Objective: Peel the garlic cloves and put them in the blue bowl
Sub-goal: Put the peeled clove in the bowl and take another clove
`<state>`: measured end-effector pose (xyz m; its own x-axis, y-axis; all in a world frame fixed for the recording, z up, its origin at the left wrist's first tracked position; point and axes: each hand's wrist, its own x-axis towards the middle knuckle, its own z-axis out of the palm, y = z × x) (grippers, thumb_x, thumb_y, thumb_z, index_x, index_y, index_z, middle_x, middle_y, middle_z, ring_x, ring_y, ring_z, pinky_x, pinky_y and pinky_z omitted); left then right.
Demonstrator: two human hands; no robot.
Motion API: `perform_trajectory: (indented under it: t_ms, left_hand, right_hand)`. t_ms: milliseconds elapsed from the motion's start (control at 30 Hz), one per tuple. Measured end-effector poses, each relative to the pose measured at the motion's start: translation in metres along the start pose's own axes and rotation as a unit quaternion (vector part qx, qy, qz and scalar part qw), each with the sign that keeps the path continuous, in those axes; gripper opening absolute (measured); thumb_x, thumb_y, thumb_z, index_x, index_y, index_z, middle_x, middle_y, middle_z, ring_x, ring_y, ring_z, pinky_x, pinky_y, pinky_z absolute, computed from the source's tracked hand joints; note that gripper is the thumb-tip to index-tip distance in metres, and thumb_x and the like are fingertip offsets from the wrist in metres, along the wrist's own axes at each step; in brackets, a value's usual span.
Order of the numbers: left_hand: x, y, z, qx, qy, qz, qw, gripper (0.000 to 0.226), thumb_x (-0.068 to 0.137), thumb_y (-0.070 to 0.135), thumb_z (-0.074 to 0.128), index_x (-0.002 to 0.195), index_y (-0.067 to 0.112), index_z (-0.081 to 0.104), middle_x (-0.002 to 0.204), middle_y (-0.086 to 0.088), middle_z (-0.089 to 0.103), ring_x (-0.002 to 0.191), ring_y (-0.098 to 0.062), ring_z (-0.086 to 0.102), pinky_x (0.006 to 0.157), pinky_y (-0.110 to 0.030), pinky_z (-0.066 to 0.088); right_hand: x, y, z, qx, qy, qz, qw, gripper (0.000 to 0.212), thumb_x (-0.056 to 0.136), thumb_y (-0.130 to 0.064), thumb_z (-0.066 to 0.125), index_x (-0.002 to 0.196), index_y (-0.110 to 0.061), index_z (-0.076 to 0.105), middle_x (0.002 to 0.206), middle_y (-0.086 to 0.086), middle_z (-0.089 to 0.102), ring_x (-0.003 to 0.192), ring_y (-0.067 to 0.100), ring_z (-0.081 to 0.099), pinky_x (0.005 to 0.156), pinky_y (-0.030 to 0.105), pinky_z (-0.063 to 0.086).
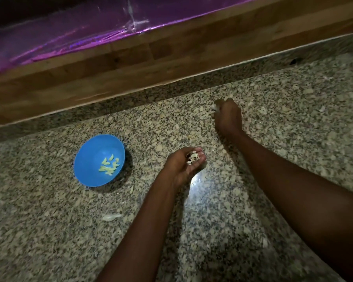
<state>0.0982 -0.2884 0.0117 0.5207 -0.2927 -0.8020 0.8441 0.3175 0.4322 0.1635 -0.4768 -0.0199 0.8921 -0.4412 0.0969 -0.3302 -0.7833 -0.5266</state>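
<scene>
Blurring right hand, grasp unclear

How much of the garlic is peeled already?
Done: several peeled pale-yellow garlic cloves lie in the round blue plastic bowl, and a papery white skin lies on the speckled granite counter. In hand: the left hand holds a bunch of dry skins and maybe cloves; the right hand reaches forward and pinches something pale, too blurred to name. Left: how many cloves remain cannot be told.

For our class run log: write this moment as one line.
left hand: holds garlic skins | right hand: grips something pale, blurred | blue bowl: peeled cloves inside
</scene>
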Motion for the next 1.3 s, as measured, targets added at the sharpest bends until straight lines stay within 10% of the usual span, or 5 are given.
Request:
perform_trajectory:
  t_ms: [200,600,767,967,1300]
  left_hand:
    - [-0.023,-0.006,-0.031,-0.032,0.024,0.02,0.999,0.019,0.099,0.004,0.052,0.095,-0.006,0.067,0.088,-0.016,0.065,0.066,-0.021,0.069,0.061,-0.028,0.061]
    - [-0.107,-0.045,-0.139,-0.158,0.092,0.057,0.982,0.021,0.099,0.0,0.048,0.09,-0.008,0.065,0.077,-0.018,0.07,0.062,-0.023,0.071,0.06,-0.03,0.062]
    - [-0.133,-0.06,-0.179,-0.179,0.099,0.074,0.976,0.022,0.101,0.002,0.046,0.1,-0.011,0.063,0.093,-0.021,0.069,0.084,-0.027,0.065,0.064,-0.033,0.063]
    - [-0.154,-0.068,-0.224,-0.156,0.097,0.076,0.98,0.025,0.102,0.003,0.044,0.098,-0.012,0.063,0.093,-0.02,0.064,0.085,-0.026,0.063,0.059,-0.031,0.062]
    - [-0.182,-0.078,-0.268,-0.115,0.1,0.068,0.986,0.029,0.103,0.007,0.046,0.087,-0.006,0.066,0.088,-0.016,0.068,0.08,-0.027,0.065,0.063,-0.028,0.062]
  right_hand:
    - [-0.023,-0.006,0.003,0.019,-0.037,-0.015,0.999,0.024,0.088,-0.014,0.071,0.066,-0.013,0.06,0.065,0.004,0.063,0.066,0.021,0.063,0.06,0.025,0.041]
    - [-0.215,-0.054,0.013,-0.07,-0.195,-0.165,0.964,0.029,0.067,0.01,0.063,0.058,-0.013,0.049,0.071,0.01,0.05,0.06,0.03,0.053,0.053,0.028,0.025]
    - [-0.274,-0.074,0.022,-0.032,-0.218,-0.218,0.951,0.012,0.089,-0.014,0.066,0.083,-0.004,0.067,0.09,0.013,0.057,0.079,0.032,0.059,0.061,0.032,0.04]
    - [-0.318,-0.102,0.038,0.001,-0.22,-0.191,0.957,0.026,0.08,-0.034,0.076,0.082,-0.012,0.062,0.09,0.004,0.052,0.084,0.023,0.052,0.065,0.035,0.047]
    - [-0.359,-0.137,0.053,-0.002,-0.158,-0.123,0.98,0.014,0.082,-0.002,0.066,0.07,-0.007,0.06,0.072,0.011,0.061,0.067,0.031,0.06,0.054,0.029,0.034]
